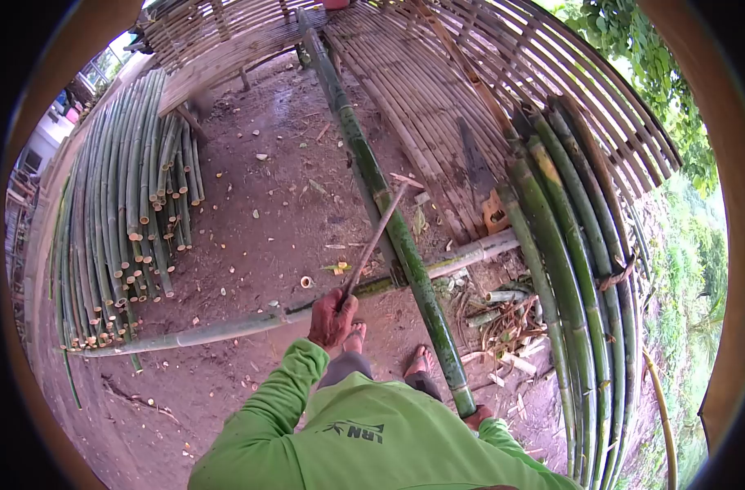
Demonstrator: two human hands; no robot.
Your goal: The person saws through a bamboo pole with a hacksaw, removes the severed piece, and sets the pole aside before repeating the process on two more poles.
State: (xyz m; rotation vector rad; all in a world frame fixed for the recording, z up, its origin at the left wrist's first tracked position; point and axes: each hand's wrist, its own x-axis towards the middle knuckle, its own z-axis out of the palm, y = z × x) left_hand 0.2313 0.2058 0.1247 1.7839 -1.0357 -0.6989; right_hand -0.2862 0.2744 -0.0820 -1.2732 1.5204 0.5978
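My left hand is closed around the near end of a thin brown stick, whose far end has a short crosspiece. The stick's far part lies across a long green bamboo pole. This pole slopes from the slatted platform at the back down to my right side. My right hand grips the pole's near cut end, with part of its fingers hidden. Beneath the green pole, a paler bamboo pole runs crosswise in front of my feet.
Cut bamboo poles are stacked at left; thick poles, tied with rope, lean at right. A handsaw rests against the slatted bamboo platform. Bamboo offcuts and shavings litter the dirt ground.
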